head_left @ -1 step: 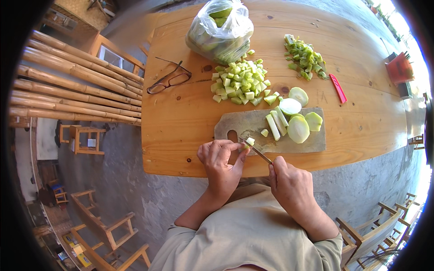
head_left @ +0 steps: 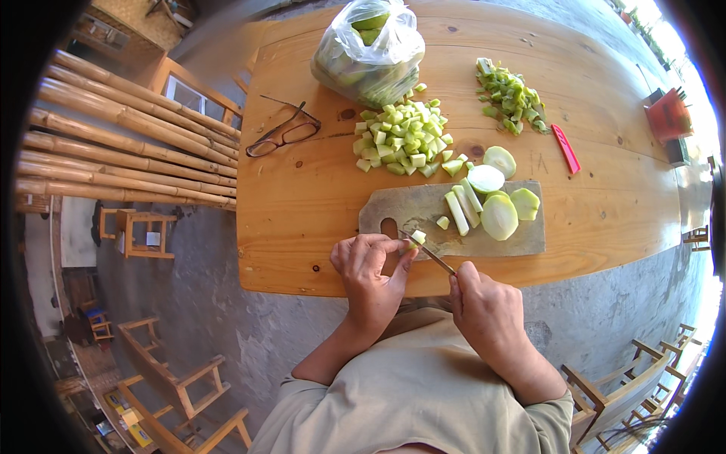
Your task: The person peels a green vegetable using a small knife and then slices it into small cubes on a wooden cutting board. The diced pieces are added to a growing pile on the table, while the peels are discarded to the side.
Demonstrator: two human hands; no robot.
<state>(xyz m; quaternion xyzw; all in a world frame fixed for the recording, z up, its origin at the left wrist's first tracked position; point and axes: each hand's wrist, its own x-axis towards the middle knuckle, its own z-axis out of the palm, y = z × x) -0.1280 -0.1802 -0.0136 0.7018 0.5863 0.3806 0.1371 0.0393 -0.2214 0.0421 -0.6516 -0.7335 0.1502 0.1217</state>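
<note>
My left hand [head_left: 373,276] pinches a small pale green vegetable piece [head_left: 417,237] above the near left of a worn cutting board [head_left: 386,203]. The fist of my right hand [head_left: 488,304] is closed around a knife [head_left: 436,259], its blade tip meeting that piece by my left fingertips. On the board lie a loose cube [head_left: 443,222], cut sticks [head_left: 457,211] and round slices [head_left: 499,218]. One more slice [head_left: 499,160] rests just past the far edge. A heap of diced pieces [head_left: 401,138] sits on the table behind the board.
A plastic bag [head_left: 368,57] of green produce stands behind the heap. Eyeglasses [head_left: 287,135] lie at the left, green peelings [head_left: 512,98] and a red strip-shaped object [head_left: 566,148] at the right. The wooden table [head_left: 295,227] ends near my body. An orange-red container [head_left: 668,115] stands far right.
</note>
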